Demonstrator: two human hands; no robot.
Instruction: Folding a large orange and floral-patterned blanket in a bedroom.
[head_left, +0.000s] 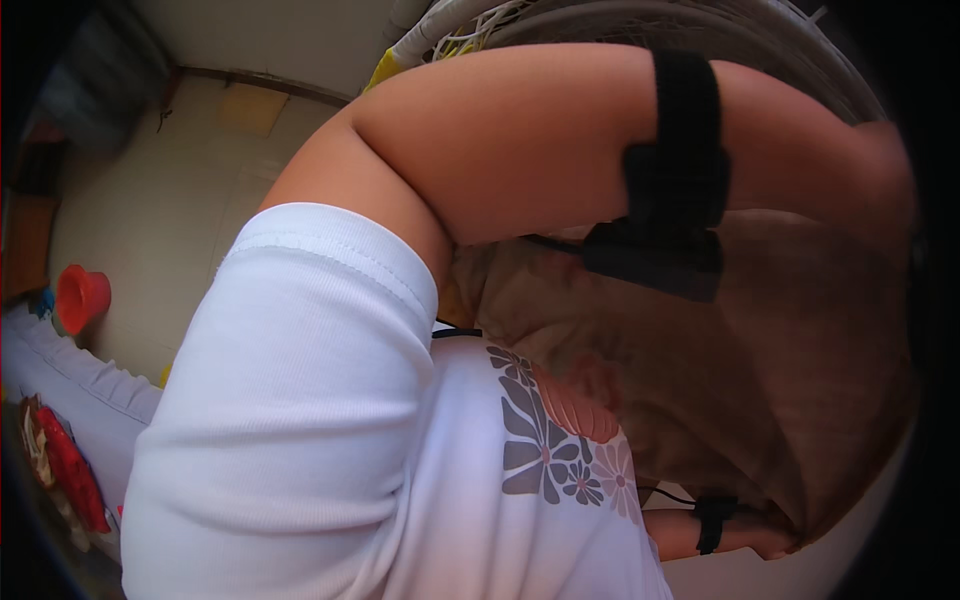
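My left arm crosses the upper part of the view, and my left hand (889, 169) is blurred at the dark right rim, beside the upper edge of a brown blanket (705, 375). Its fingers are hidden, so its grip does not show. The blanket hangs in folds before me and bears a faint reddish pattern. Lower right, my right hand (776, 544) grips the blanket's gathered edge. A black strap with a device (675, 180) sits on my left forearm, and a smaller black strap (712, 521) is around my right wrist.
A curved pale frame (442, 26) with white strands stands at the top. Farther off are a red plastic container (84, 298) on the tiled floor (165, 195), a yellowish mat (251, 109), and a ruffled white bed cover (82, 367) with red cloth (71, 465).
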